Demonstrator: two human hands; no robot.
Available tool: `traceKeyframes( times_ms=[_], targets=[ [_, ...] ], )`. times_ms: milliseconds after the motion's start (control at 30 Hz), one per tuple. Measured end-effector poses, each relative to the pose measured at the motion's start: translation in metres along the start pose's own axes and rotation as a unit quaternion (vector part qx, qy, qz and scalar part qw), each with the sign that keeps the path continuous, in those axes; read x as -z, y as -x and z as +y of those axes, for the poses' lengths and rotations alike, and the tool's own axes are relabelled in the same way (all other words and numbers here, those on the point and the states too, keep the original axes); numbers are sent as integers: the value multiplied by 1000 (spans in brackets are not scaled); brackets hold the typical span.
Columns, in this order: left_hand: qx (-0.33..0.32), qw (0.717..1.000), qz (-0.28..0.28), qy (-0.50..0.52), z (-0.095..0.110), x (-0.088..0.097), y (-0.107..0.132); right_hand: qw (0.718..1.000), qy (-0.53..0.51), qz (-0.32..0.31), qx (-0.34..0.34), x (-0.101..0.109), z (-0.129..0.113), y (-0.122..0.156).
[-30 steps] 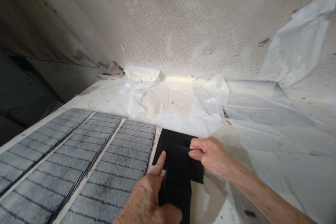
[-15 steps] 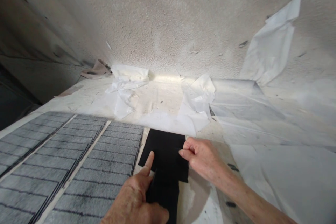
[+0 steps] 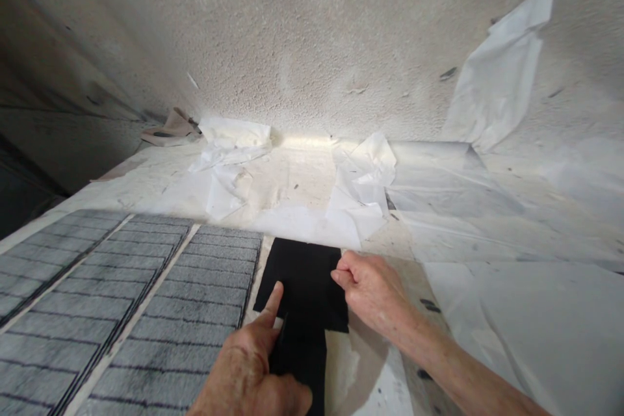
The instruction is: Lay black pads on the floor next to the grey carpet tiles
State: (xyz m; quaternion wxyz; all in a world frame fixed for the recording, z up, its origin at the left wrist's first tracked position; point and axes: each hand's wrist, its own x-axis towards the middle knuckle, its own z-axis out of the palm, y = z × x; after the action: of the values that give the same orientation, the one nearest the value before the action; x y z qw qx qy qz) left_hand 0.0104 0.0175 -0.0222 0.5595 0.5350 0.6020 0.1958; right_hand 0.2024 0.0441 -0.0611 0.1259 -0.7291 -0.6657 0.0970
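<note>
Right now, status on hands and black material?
Left hand on black material, index extended. Right hand pinched closed at its right edge, grip unclear. Grey lined strips left of it.

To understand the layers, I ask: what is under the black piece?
A pale surface shows around the black piece and probably continues beneath. What lies directly under cannot be seen; the piece covers it, and the left hand hides some of its edge.

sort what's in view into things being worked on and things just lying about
In use:
black material
left hand, touching it
right hand, pinched at its edge

Apparently lying about:
gray lined panels, untouched, perhaps related
crumpled white sheeting
brown scrap
</note>
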Motion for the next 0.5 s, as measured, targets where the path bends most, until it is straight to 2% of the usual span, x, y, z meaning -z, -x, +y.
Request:
traceKeyframes(
  times_ms=[133, 267, 367, 433, 500],
  targets=[
    [6, 999, 12, -30, 7, 0, -1, 999, 49, 9, -7, -1, -5, 1],
    [28, 999, -33, 5, 8, -2, 0, 994, 97, 48, -19, -2, -14, 11],
    [14, 1000, -21, 19, 7, -2, 1, 990, 115, 84, -10, 0, -17, 21],
    [16, 1000, -12, -4, 8, -3, 2, 988, 116, 100, 20, 1, -16, 28],
    [26, 999, -17, -35, 8, -4, 2, 986, 106, 98, 84, 2, -13, 35]
  ],
)
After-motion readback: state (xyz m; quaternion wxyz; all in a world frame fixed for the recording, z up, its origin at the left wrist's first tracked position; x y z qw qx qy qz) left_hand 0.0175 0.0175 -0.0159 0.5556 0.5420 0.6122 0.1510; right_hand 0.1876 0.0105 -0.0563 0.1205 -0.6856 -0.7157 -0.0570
